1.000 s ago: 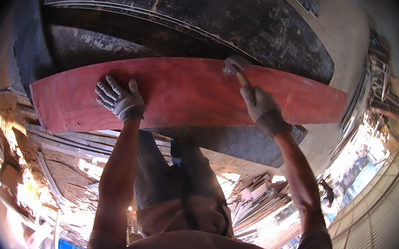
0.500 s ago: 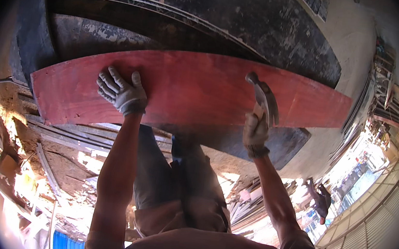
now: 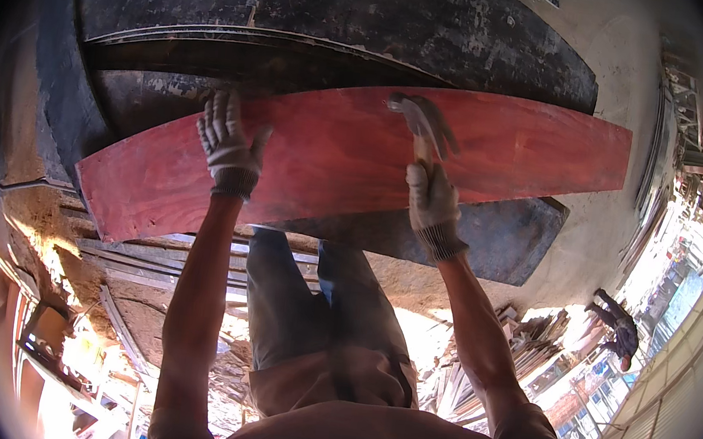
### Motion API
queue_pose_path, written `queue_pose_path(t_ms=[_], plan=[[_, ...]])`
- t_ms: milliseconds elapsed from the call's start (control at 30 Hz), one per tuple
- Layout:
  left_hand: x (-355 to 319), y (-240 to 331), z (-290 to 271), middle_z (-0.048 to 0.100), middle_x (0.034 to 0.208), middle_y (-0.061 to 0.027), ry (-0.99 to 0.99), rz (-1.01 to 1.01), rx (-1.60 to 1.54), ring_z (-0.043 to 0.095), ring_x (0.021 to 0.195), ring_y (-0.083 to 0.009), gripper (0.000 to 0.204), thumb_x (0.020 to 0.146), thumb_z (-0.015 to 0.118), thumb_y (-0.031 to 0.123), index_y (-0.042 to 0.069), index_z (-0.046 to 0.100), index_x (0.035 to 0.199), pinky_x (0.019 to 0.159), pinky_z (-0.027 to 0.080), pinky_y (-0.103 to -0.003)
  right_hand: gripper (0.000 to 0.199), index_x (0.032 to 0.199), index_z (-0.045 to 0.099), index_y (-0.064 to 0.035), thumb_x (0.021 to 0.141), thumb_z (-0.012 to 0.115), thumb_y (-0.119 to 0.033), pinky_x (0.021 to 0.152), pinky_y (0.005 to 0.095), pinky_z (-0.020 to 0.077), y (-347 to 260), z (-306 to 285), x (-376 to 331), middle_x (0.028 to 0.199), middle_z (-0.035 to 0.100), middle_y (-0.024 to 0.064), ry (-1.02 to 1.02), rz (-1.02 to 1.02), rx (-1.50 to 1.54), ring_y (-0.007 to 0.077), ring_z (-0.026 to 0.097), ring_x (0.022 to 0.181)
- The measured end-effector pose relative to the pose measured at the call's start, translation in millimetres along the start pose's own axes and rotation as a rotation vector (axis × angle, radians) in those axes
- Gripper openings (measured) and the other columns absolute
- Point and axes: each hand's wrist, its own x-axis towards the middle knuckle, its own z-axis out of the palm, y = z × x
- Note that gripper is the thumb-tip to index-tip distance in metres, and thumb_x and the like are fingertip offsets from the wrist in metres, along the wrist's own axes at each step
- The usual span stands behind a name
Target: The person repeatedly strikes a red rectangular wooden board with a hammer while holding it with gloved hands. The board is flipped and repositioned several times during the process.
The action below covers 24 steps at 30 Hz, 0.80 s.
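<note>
A long red wooden board [image 3: 324, 152] lies across in front of me, over dark, worn panels. My left hand [image 3: 230, 147], in a light knitted glove, rests on the board's left part with fingers stretched out, their tips near its far edge. My gloved right hand [image 3: 434, 198] is wrapped round the wooden handle of a claw hammer [image 3: 423, 124]. The hammer's head is over the board, right of the middle and close to the far edge; whether it touches the wood I cannot tell.
Beyond the board is a large black panel [image 3: 347, 13] with scuffed paint. A dark panel [image 3: 495, 235] juts out under the board at the near right. Loose timber strips [image 3: 141, 262] lie at the left by my legs. Another person [image 3: 616, 329] is far off at the right.
The hammer and my right hand have moved left and away from me across the board. My left hand has slid toward the far edge. The board appears tilted more, its right end farther up.
</note>
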Motion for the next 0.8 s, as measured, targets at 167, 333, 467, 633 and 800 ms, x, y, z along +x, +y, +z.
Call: queue_pose_path(t_ms=[167, 333, 467, 633, 800], plan=[[-9.5, 25.4, 2.3, 0.031, 0.167, -0.0233, -0.027, -0.009, -0.008, 0.024, 0.157, -0.0428, 0.089, 0.098, 0.060, 0.061, 0.009, 0.031, 0.164, 0.126, 0.016, -0.061, 0.042, 0.128, 0.055, -0.0083, 0.104, 0.062, -0.043, 0.067, 0.0521, 0.0541, 28.2, -61.5, -75.4, 0.094, 0.071, 0.0197, -0.047, -0.086, 0.019, 0.0437, 0.071, 0.085], [-75.9, 11.8, 2.1, 0.023, 0.170, -0.0259, -0.124, -0.192, 0.200, 0.019, 0.158, -0.0455, 0.095, 0.097, 0.058, 0.065, 0.009, 0.025, 0.166, 0.127, 0.011, -0.062, 0.034, 0.118, 0.056, -0.0061, 0.099, 0.069, -0.032, 0.063, 0.0501, 0.0522, 48.1, -43.2, -73.5, 0.086, 0.068, 0.0207, -0.204, -0.288, 0.019, 0.0414, 0.070, 0.077], [-96.6, 0.6, -0.3, 0.014, 0.173, -0.0251, -0.180, -0.156, 0.084, 0.010, 0.160, -0.0449, 0.107, 0.091, 0.061, 0.073, 0.008, 0.022, 0.167, 0.127, 0.004, -0.062, 0.032, 0.112, 0.052, -0.0055, 0.096, 0.070, -0.027, 0.054, 0.0480, 0.0495, 36.8, 5.1, -37.2, 0.084, 0.067, 0.0193, -0.469, -0.528, -0.486, 0.0352, 0.069, 0.067], [-92.2, 0.3, -2.0, 0.010, 0.174, -0.0239, -0.221, -0.179, 0.044, 0.006, 0.161, -0.0442, 0.116, 0.085, 0.065, 0.077, 0.011, 0.018, 0.168, 0.127, 0.001, -0.061, 0.021, 0.119, 0.058, -0.0076, 0.100, 0.053, -0.016, 0.067, 0.0488, 0.0596, 18.0, 31.2, -20.6, 0.087, 0.072, 0.0175, -0.487, -0.870, -0.826, 0.0330, 0.074, 0.075], [-93.1, -2.9, -0.1, 0.005, 0.175, -0.0225, -0.252, -0.198, 0.014, 0.000, 0.162, -0.0412, 0.119, 0.083, 0.068, 0.077, 0.015, 0.014, 0.169, 0.127, -0.002, -0.061, 0.029, 0.125, 0.055, -0.0090, 0.101, 0.050, -0.025, 0.055, 0.0495, 0.0578, 11.4, 36.3, -12.7, 0.084, 0.073, 0.0146, -0.494, -0.718, -1.074, 0.0304, 0.073, 0.069]])
